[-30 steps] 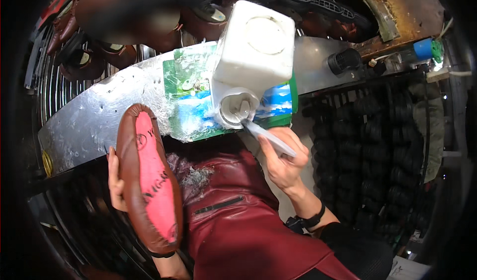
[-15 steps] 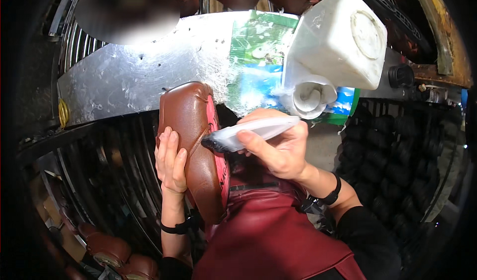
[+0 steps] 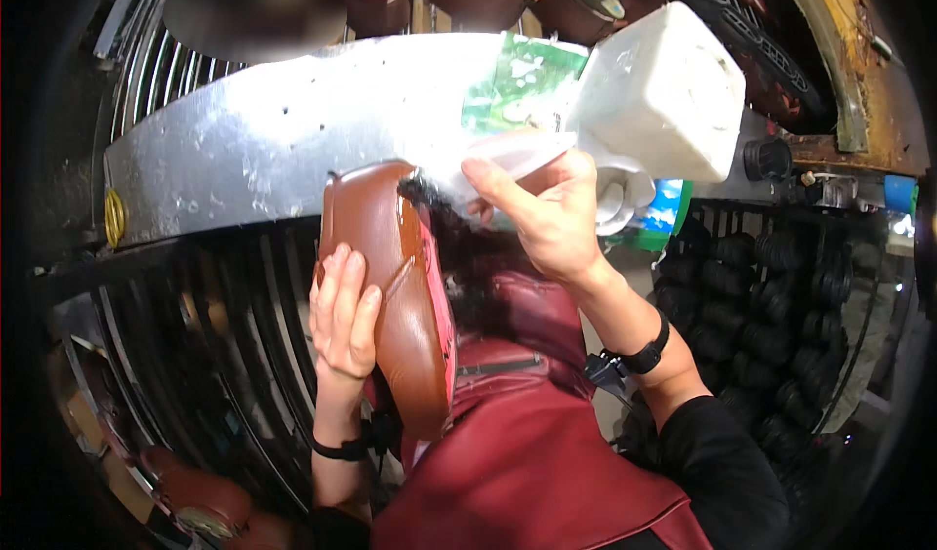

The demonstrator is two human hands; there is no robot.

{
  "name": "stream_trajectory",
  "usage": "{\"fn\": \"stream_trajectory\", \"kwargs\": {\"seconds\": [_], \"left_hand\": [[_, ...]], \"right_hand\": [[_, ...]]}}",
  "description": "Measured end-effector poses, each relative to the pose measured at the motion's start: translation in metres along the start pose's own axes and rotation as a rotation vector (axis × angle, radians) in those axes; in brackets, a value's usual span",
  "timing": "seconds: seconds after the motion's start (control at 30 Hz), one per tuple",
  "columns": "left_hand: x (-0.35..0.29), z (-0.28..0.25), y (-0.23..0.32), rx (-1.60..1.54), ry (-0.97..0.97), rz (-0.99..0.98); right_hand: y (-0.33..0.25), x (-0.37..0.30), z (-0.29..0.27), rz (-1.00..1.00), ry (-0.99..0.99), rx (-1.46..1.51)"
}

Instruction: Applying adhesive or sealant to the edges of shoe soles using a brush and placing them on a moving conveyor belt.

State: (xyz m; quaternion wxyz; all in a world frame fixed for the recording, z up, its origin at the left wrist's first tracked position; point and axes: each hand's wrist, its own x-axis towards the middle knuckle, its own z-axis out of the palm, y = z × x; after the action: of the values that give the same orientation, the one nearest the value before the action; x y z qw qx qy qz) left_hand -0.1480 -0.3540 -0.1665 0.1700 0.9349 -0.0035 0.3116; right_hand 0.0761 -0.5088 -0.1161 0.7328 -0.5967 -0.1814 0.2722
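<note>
Left hand (image 3: 344,321) cups the brown shoe sole (image 3: 390,286), its grip wrapping the edge; stiff, light; right hand (image 3: 547,213) pinches a glue brush (image 3: 488,160), likely slippery.

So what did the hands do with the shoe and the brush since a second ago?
The left hand turned the shoe from its pink sole side to its brown side and lifted it toward the metal shelf. The right hand brought the brush away from the white jug and onto the shoe's top edge. Both hands kept their grips; the jug stayed on the shelf.
</note>
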Motion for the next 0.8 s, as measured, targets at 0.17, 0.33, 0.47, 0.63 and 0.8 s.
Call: {"fn": "stream_trajectory", "kwargs": {"seconds": [0.17,0.33,0.47,0.63,0.8], "left_hand": [[0.003,0.004,-0.006,-0.010,0.048,0.022],[0.008,0.006,-0.007,0.009,0.100,0.034],[0.014,0.007,-0.004,0.024,0.114,0.049],[0.021,0.003,0.002,0.032,0.140,0.061],[0.032,-0.003,0.011,0.050,0.079,0.046]], "right_hand": [[-0.008,-0.060,-0.004,0.153,-0.106,0.054],[-0.027,-0.101,-0.003,-0.146,-0.275,-0.132],[-0.035,-0.143,0.008,-0.578,-0.449,-0.344],[-0.053,-0.143,0.004,-0.509,-0.494,-0.063],[-0.080,-0.125,0.009,0.147,-0.117,0.128]]}}
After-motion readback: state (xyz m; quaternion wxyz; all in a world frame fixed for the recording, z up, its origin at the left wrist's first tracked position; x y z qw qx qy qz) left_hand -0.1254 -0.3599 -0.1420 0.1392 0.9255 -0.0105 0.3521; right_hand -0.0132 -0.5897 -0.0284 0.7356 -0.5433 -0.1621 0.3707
